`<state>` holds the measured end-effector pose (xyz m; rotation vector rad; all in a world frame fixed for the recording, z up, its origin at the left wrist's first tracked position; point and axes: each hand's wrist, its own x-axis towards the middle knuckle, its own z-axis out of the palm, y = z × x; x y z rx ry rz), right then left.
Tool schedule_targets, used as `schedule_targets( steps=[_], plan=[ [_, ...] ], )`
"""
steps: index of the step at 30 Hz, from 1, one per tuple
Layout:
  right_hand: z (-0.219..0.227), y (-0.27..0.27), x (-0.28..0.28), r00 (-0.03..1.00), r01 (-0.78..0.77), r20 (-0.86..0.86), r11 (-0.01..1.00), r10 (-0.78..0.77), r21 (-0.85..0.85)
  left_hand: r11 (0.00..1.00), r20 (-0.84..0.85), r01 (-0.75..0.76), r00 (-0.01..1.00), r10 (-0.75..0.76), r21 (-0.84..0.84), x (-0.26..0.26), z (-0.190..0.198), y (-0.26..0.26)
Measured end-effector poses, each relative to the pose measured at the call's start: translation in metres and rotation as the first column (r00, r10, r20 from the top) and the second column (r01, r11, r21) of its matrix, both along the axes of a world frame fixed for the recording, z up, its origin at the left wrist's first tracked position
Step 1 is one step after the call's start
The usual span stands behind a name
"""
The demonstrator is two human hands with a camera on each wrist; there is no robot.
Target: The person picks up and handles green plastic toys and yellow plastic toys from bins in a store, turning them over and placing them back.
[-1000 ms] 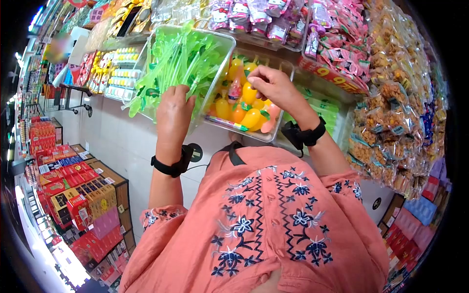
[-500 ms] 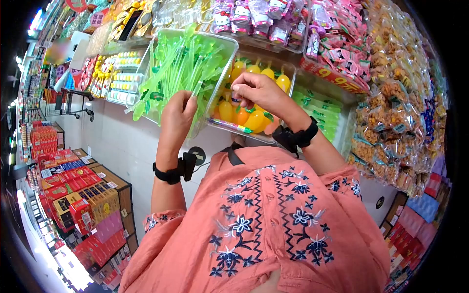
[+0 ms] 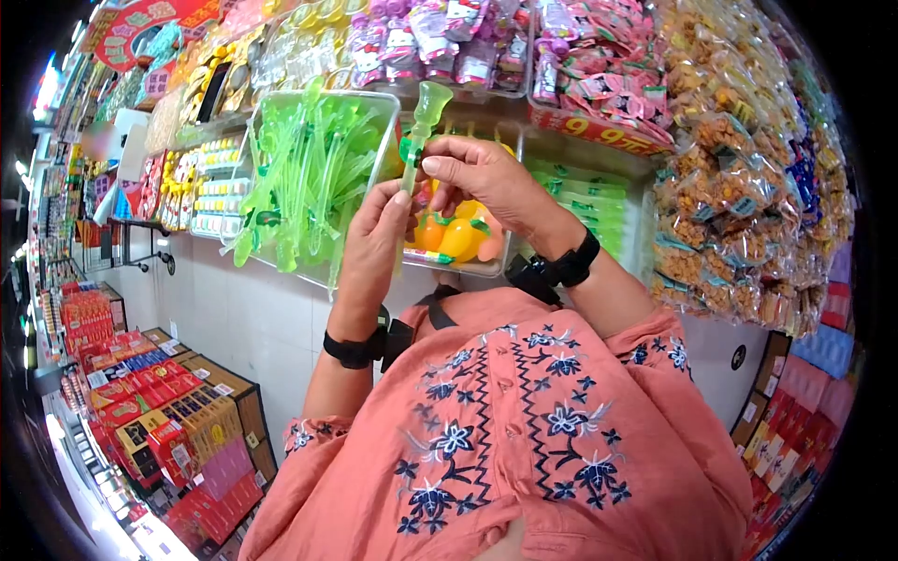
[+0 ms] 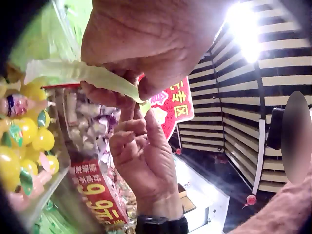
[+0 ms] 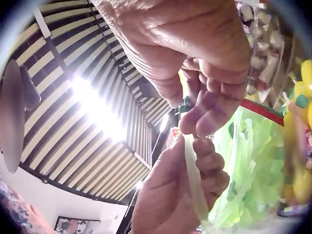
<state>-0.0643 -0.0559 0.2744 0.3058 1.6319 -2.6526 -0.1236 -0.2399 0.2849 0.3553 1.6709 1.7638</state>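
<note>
A long translucent green tube [image 3: 430,105], flared at its top and with a dark green band, stands nearly upright between both hands. My left hand [image 3: 374,245] pinches its lower part between thumb and curled fingers. Just above, my right hand [image 3: 491,182] pinches it near the dark green band [image 5: 185,105]. In the right wrist view the tube's pale lower length runs down along the left palm. Many similar green tubes [image 3: 299,168] fill the clear bin [image 3: 385,140] to the left. Directly below the hands are yellow and orange fruit-shaped pieces [image 3: 460,241], partly hidden.
The fruit-shaped pieces lie in a clear bin [image 3: 472,270]; another bin at right has flat green packs [image 3: 589,210]. Behind are purple cartoon packets [image 3: 435,37] and pink packets above a red price sign [image 3: 599,128]. Brown snack bags [image 3: 730,187] hang at right; red boxes [image 3: 140,379] stand left.
My left hand has come away from the green-tube bin, bringing a tube rightward. My right hand, earlier over the fruit-shaped pieces, now meets it and grips the tube too. The head view has shifted slightly.
</note>
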Motion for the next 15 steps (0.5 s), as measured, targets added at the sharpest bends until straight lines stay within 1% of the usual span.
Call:
schedule_targets(
  steps=[2,3,5,8,9,12,15],
  plan=[
    [-0.004,0.007,0.007,1.0,0.018,-0.008,1.0,-0.018,-0.012,0.999,-0.011,0.048,0.999,-0.048,0.001,0.005,-0.006,0.011],
    [-0.006,0.011,0.011,0.999,0.041,0.001,0.999,-0.041,-0.007,0.998,0.026,0.056,0.998,-0.055,-0.014,0.009,-0.004,0.016],
    [-0.009,0.018,0.019,0.996,0.089,0.019,0.996,-0.089,0.006,0.993,0.077,0.105,0.991,-0.109,0.049,0.012,-0.012,0.027],
    [-0.01,0.027,0.03,0.985,0.172,-0.018,0.984,-0.173,-0.052,0.979,0.158,0.139,0.974,-0.163,0.15,0.023,-0.013,0.046],
    [-0.011,0.03,0.034,0.982,0.19,-0.006,0.978,-0.191,-0.087,0.972,0.184,0.142,0.967,-0.177,0.185,0.026,-0.012,0.052],
    [-0.017,0.047,0.046,0.99,0.141,0.028,0.989,-0.139,-0.049,0.962,0.205,0.188,0.952,-0.228,0.198,0.031,-0.022,0.066],
    [-0.022,0.057,0.059,0.985,0.17,0.022,0.985,-0.17,-0.027,0.953,0.213,0.233,0.938,-0.273,0.195,0.037,-0.029,0.077]
  ],
)
